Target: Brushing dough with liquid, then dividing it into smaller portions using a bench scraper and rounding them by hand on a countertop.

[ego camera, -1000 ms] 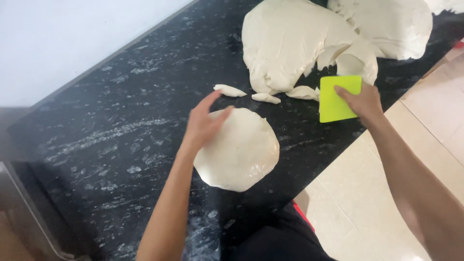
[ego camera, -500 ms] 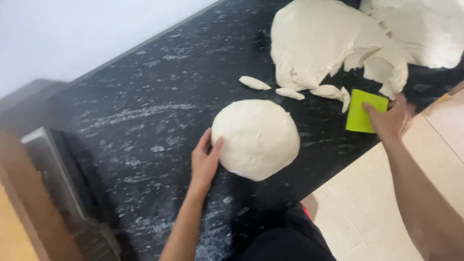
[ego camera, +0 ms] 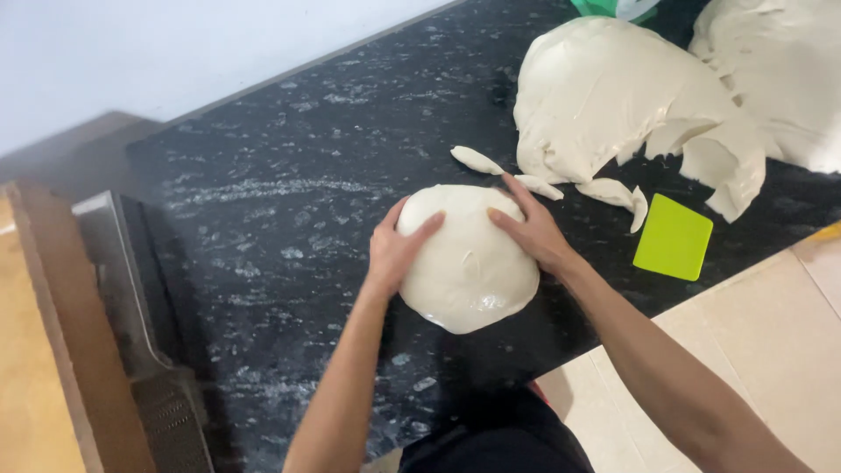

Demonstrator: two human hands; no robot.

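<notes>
We have a dough ball (ego camera: 469, 263) between our palms, pale, smooth and rounded, with a small crease on top and a faint sheen at its near edge. Our left hand (ego camera: 396, 247) cups its left side, fingers half curled over the top; our right hand (ego camera: 533, 229) presses its right side, fingers spread flat across the dough. The ball sits on the black speckled counter (ego camera: 289, 219), close to the counter's near edge. Just right of our right hand lies a green scraper (ego camera: 673, 237), flat and untouched. Beyond our fingers are small dough scraps (ego camera: 477, 159), and past them a big dough mass (ego camera: 613, 96), torn along one side. Tan floor tiles (ego camera: 771, 350) show under our right forearm; a pale wall (ego camera: 158, 52) runs behind the counter.
</notes>
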